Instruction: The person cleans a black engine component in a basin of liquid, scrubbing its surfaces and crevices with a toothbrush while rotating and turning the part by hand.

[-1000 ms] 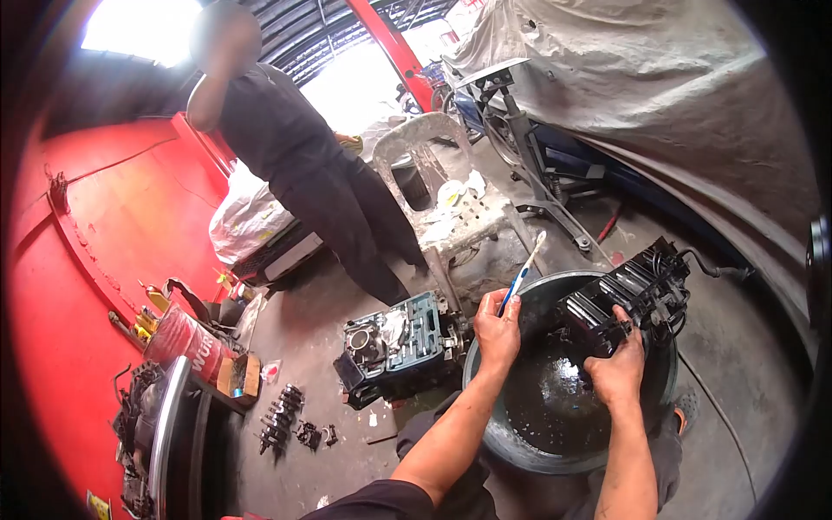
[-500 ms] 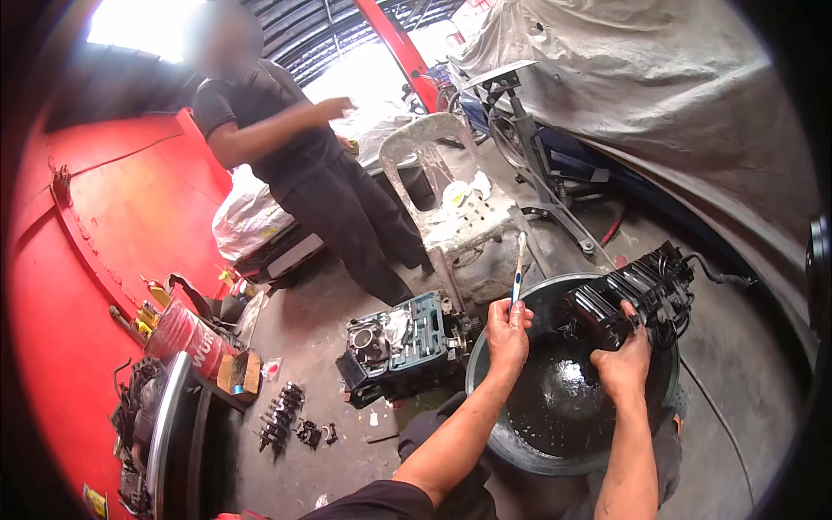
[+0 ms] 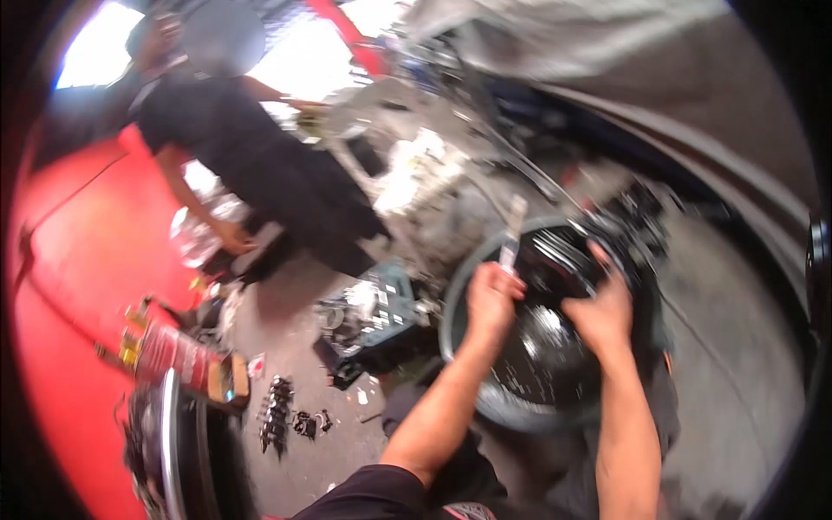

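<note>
My left hand (image 3: 494,299) is closed around the handle of a toothbrush (image 3: 513,232), which points up above the near-left part of a dark round basin (image 3: 452,334). My right hand (image 3: 605,310) grips the near side of a black, ribbed engine part (image 3: 559,253), thumb and fingers spread along it. The part is held over the basin's far side, with hoses or cables at its right end. Dark, shiny liquid (image 3: 546,368) lies in the basin beneath both hands. Motion blur hides fine detail.
A co-worker (image 3: 251,165) in dark clothes stands at the upper left. Left of the basin is an engine block with a tool case (image 3: 373,316). A dirty plastic chair (image 3: 416,178) stands behind. A crankshaft (image 3: 276,412) lies on the floor. A grey cover (image 3: 624,61) hangs at the upper right.
The view has swung, so the scene sits further left and higher, and blurrier. The co-worker has turned, one arm now lowered. Both hands keep their holds; the engine part looks lower over the basin.
</note>
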### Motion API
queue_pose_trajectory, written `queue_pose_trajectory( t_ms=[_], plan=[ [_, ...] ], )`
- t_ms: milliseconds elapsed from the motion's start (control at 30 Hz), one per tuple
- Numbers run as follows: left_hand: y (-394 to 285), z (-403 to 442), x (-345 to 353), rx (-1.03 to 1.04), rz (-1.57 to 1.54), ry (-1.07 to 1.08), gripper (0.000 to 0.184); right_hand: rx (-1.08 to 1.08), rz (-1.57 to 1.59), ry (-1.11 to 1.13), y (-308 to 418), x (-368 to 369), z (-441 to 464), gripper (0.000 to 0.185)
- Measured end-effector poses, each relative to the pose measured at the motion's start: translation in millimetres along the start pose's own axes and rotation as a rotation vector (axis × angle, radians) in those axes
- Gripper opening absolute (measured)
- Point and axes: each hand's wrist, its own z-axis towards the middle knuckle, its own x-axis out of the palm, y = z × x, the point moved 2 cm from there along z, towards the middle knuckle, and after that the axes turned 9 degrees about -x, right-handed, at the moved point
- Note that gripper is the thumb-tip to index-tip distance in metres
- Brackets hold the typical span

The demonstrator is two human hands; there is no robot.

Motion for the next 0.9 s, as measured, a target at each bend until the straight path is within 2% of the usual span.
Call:
queue_pose_trajectory(
  t_ms=[33,67,133,167,200,367,467,667,700,900],
  plan=[
    [-4.7,-2.5,0.3,-0.074,0.037,-0.028,0.014,0.003,-0.145,-0.006,-5.2,-0.1,-0.3,0.078],
    [-3.8,-1.2,-0.4,-0.133,0.016,-0.013,0.014,0.041,-0.109,0.007,-0.1,-1.5,-1.3,0.077],
    [3.4,1.6,-4.5,-0.088,0.025,-0.012,0.013,0.138,-0.238,0.045,16.9,-7.2,-7.6,0.076],
    [6.7,1.6,-6.6,-0.104,0.016,0.006,0.013,0.071,-0.280,0.018,9.0,-3.2,-10.3,0.075],
    [6.1,1.1,-5.9,-0.103,0.011,0.008,0.013,0.096,-0.317,0.025,0.7,-0.9,-10.0,0.084],
    [5.3,-1.3,-5.9,-0.142,-0.020,0.000,0.014,0.075,-0.400,0.067,6.6,0.9,-10.7,0.084],
    [6.2,-3.8,-6.2,-0.161,-0.013,0.002,0.014,0.095,-0.407,0.121,10.0,-2.4,-9.8,0.085],
    [8.1,-1.3,-8.9,-0.138,0.003,0.040,0.016,0.042,-0.418,0.064,2.8,1.9,-8.8,0.087],
    [8.3,-1.2,-9.1,-0.143,0.007,0.029,0.016,0.103,-0.374,0.076,4.9,2.0,-8.3,0.088],
    [8.0,-2.3,-6.1,-0.210,-0.096,0.016,0.015,0.145,-0.387,0.139,14.6,0.9,-11.7,0.084]
  ],
)
